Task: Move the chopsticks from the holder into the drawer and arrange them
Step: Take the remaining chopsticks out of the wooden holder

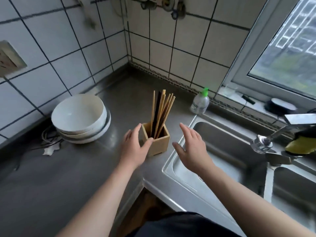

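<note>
A small square wooden holder [159, 144] stands on the steel counter near the sink's left edge. Several chopsticks [161, 110], light wood and a few dark ones, stand upright in it and lean slightly right. My left hand [135, 147] is at the holder's left side, fingers spread, with fingertips touching its left wall and front corner. My right hand [191, 146] hovers to the right of the holder with the fingers apart, a small gap from it, holding nothing. No drawer is in view.
Stacked white bowls [80, 117] sit on the counter [51, 177] to the left, with cables beside them. A green-capped soap bottle [200, 102] stands behind. The double steel sink [222, 151] and faucet [266, 139] fill the right. Tiled walls close the corner.
</note>
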{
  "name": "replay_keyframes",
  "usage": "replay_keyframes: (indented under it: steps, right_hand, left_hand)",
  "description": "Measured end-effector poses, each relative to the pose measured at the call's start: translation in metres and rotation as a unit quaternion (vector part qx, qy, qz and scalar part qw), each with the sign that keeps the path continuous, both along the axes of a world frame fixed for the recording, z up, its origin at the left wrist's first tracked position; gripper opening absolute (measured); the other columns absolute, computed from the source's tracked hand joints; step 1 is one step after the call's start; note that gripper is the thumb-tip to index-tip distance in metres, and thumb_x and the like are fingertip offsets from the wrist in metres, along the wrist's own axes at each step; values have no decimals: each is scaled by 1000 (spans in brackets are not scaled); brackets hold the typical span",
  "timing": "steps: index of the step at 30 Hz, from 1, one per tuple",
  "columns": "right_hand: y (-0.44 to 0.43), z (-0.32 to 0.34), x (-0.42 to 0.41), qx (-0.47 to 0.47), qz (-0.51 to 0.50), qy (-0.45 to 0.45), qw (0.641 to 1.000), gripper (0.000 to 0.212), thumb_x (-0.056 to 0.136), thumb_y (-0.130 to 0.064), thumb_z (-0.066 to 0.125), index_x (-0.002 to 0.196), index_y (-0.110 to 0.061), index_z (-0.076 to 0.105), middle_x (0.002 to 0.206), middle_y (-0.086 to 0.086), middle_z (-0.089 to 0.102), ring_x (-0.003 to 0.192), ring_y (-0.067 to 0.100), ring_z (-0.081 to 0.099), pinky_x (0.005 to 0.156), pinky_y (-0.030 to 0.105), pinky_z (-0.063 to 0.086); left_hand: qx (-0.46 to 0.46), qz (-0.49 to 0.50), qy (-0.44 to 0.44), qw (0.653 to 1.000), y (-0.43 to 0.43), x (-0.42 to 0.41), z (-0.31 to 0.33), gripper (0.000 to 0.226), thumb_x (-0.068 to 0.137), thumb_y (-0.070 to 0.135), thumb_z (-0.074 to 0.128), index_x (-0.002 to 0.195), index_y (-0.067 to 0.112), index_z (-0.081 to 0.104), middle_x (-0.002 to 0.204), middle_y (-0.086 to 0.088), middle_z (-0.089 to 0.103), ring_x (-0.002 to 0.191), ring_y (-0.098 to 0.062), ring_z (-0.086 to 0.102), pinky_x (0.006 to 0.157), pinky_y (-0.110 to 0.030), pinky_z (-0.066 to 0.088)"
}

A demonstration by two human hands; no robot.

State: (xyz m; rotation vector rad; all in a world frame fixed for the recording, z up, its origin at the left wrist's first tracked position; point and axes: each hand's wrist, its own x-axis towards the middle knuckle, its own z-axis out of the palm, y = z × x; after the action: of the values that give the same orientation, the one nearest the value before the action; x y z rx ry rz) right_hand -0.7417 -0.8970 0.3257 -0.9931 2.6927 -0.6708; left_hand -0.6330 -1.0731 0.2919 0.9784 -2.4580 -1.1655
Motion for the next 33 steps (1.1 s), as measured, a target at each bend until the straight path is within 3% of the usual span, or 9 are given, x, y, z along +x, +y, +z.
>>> replay_keyframes:
  steps: [6,10,14,17,23,29,33]
  right_hand:
    - [-64,2,-27,-50,-91,-114,988,70,93,-42,54,150,-18,21,153,-1,35,141,19,31,115,37,29]
    - [-93,0,-39,-92,-163,-169,968,65,91,-38,59,147,-20,32,141,-3,50,126,15,49,101,26,38]
    - [-112,3,-52,-148,-199,-173,953,28,88,-29,61,115,-21,62,109,-7,69,102,10,63,96,36,50]
    - [-122,2,-55,-199,-209,-203,935,16,84,-24,63,99,-21,68,92,-7,73,88,8,68,88,39,55]
    - [-129,2,-57,-260,-247,-220,907,9,84,-8,63,91,-5,66,83,5,70,77,16,66,76,31,53]
    - [-129,1,-55,-238,-280,-259,893,17,89,-9,55,94,-13,71,73,4,61,69,14,56,69,29,48]
    - [-124,-2,-54,-248,-300,-280,877,16,92,-16,56,91,-13,71,70,3,58,69,16,55,69,32,49]
  left_hand:
    - [117,-93,-1,989,-53,-62,3,67,91,35,66,149,28,34,145,7,46,136,-15,40,105,-31,33]
    - [187,-139,-3,972,-64,-92,3,63,90,24,69,146,24,40,137,5,53,132,-14,45,104,-31,35]
    - [227,-151,-1,962,-73,-109,-6,47,88,19,72,131,22,55,122,1,64,120,-19,56,102,-35,44]
    - [245,-157,9,957,-76,-115,-14,29,87,21,72,112,31,62,111,3,68,111,-19,62,99,-42,49]
    - [235,-125,38,963,-70,-116,-23,11,90,27,66,94,36,62,99,5,71,97,-17,67,91,-42,54]
    - [235,-116,51,964,-64,-114,-25,15,94,25,62,85,36,58,93,4,66,95,-19,65,88,-39,53]
    - [221,-102,52,969,-64,-114,-23,14,94,23,62,87,33,55,90,5,63,92,-16,63,79,-28,50]
